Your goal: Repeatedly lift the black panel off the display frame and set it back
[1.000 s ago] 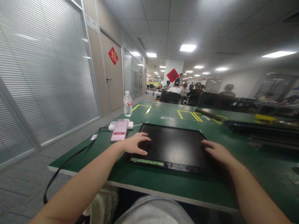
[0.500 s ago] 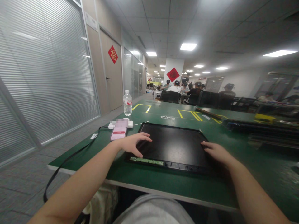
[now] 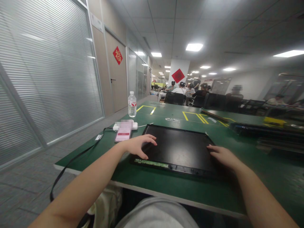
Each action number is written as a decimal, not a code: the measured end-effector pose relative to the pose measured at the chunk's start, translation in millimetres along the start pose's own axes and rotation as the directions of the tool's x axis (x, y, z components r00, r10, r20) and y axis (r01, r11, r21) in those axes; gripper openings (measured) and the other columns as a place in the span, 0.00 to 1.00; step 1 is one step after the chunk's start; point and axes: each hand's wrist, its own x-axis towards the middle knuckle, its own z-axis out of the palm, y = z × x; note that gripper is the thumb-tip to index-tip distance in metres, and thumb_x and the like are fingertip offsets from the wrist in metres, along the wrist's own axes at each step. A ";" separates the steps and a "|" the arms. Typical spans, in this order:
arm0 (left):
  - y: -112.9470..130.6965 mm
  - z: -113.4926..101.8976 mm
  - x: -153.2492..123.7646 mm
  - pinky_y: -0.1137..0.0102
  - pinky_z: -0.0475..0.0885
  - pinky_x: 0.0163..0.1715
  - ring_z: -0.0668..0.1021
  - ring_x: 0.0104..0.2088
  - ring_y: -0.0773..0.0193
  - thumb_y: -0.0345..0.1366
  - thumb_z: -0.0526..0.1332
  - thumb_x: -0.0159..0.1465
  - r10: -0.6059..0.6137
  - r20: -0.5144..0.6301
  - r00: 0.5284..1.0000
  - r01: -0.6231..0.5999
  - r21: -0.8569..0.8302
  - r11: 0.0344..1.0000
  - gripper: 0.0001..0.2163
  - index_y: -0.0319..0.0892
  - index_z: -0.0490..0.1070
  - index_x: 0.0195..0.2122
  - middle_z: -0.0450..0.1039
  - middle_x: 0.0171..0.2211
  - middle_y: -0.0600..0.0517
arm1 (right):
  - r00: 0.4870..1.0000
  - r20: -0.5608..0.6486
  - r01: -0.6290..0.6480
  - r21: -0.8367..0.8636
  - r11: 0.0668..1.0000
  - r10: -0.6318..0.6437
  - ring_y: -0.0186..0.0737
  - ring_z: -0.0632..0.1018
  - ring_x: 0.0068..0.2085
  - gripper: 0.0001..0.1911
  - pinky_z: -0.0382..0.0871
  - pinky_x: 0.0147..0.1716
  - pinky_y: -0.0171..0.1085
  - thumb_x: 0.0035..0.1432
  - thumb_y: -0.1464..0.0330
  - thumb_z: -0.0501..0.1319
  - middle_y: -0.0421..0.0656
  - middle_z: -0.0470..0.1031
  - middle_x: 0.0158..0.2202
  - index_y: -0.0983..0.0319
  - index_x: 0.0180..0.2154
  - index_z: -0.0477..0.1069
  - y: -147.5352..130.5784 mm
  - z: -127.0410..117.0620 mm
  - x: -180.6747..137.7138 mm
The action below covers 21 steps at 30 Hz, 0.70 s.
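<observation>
A black flat display panel (image 3: 179, 147) in a thin dark frame lies on the green table in front of me. A narrow green circuit board (image 3: 152, 163) runs along the left part of its near edge. Over the panel's left side, my left hand (image 3: 140, 146) is open, with thumb and fingers spread apart. At the right edge rests my right hand (image 3: 224, 155), its fingers stretched out towards the frame; its lower fingers are partly hidden. Neither hand is closed around the panel.
Left of the panel are a phone (image 3: 123, 134) and a white power strip (image 3: 133, 125) with a black cable (image 3: 78, 157). A water bottle (image 3: 132, 105) stands behind them. Dark panel-like parts (image 3: 251, 130) and a yellow object (image 3: 275, 121) lie to the right. Several people sit farther back.
The whole view has shifted slightly, so everything appears a little farther right. Both hands keep the same places on the display panel.
</observation>
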 end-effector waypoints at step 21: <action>-31.9 15.1 9.3 0.56 0.62 0.63 0.74 0.60 0.46 0.38 0.57 0.64 -0.405 -0.284 0.869 0.438 0.064 0.897 0.20 0.40 0.75 0.56 0.76 0.55 0.39 | 0.952 -0.104 -0.284 0.058 0.957 0.289 0.52 0.81 0.46 0.20 0.74 0.45 0.43 0.50 0.67 0.59 0.49 0.83 0.44 0.59 0.43 0.83 15.9 -11.8 5.9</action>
